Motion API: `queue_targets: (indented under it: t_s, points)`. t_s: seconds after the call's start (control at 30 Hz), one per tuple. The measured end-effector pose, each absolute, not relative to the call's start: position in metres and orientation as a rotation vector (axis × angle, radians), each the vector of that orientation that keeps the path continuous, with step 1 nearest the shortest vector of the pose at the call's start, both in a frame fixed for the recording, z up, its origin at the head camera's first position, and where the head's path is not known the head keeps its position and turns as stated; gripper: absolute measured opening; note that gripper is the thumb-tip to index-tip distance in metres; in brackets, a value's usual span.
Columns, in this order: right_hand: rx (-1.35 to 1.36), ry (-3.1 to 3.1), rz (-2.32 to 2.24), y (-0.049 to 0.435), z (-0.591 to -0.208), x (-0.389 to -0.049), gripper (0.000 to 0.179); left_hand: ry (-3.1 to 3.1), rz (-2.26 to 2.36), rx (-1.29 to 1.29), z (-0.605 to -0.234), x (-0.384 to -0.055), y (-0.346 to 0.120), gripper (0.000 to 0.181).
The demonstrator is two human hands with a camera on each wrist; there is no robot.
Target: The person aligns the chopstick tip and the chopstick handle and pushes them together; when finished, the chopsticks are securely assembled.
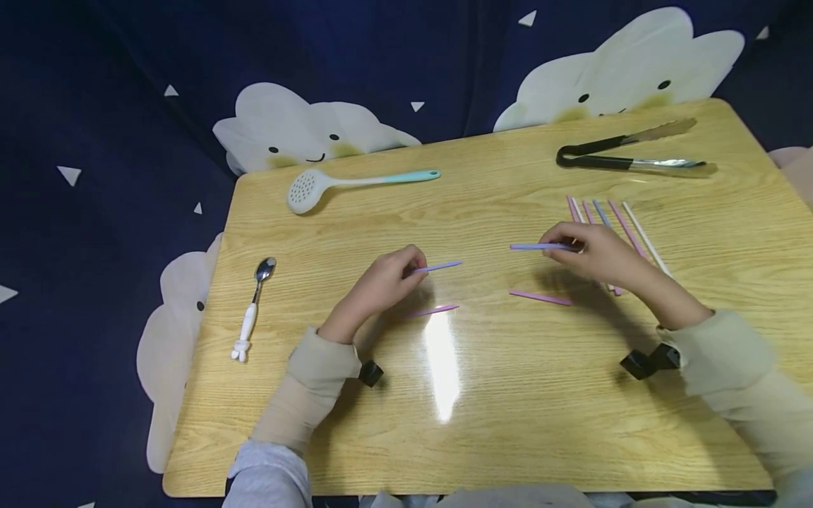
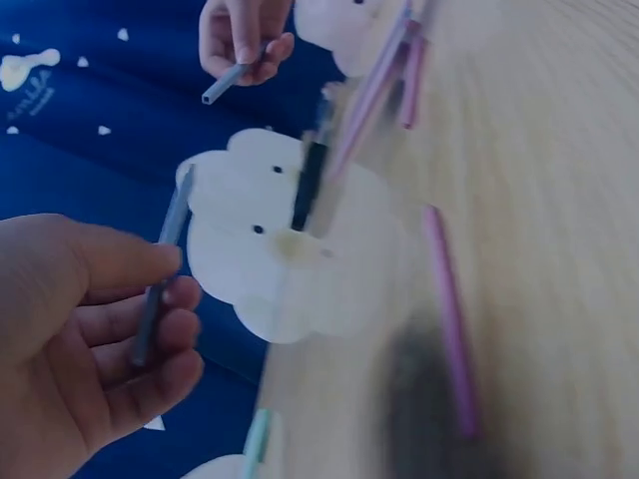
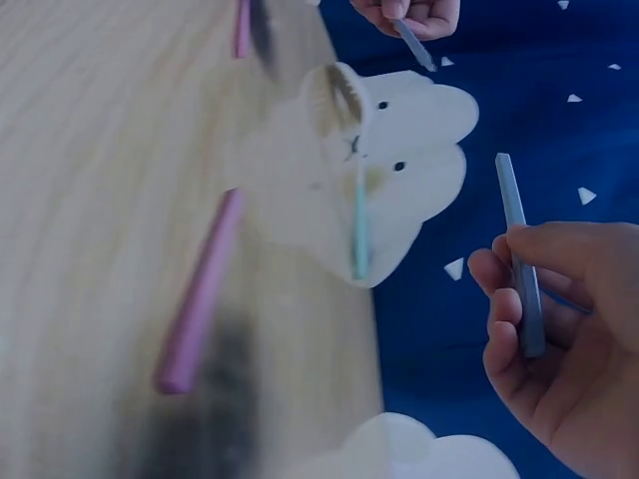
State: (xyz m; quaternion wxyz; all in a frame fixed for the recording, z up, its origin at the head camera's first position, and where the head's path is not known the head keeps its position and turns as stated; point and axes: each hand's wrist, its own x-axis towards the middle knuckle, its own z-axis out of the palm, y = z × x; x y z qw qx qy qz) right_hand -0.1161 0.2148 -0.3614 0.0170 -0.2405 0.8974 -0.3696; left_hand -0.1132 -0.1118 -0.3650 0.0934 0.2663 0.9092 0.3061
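In the head view my left hand (image 1: 386,280) pinches a thin purple straw-like stick (image 1: 446,266) between thumb and fingers, its free end to the right. My right hand (image 1: 597,252) grips a second purple stick (image 1: 527,247) pointing left. Both are held above the table, with a gap between their ends. Below the left hand lies a pink stick (image 1: 441,309), partly hidden by it. Another pink stick (image 1: 540,297) lies below the right hand. The wrist views show the left-held stick (image 2: 172,225) and right-held stick (image 3: 526,299) looking greyish-blue.
Several long pink, white and blue sticks (image 1: 641,226) lie behind the right hand on the wooden table (image 1: 508,423). Black-handled tongs (image 1: 610,162) are at the back right. A slotted skimmer (image 1: 308,190) lies at the back left, a white-handled spoon (image 1: 249,321) at the left.
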Motion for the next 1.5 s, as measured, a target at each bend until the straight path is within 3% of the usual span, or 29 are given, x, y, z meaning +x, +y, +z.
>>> queue_targets:
  t_s: [0.7, 1.5]
  points:
    - [-0.794, 2.762, -1.329, 0.195, -0.315, -0.114, 0.014, 2.817, 1.244, 1.053, -0.327, -0.111, -0.099, 0.015]
    - [-0.812, 2.644, -1.486, 0.185, -0.308, -0.111, 0.012, 2.840, 1.450, 1.088, -0.321, -0.110, -0.084, 0.013]
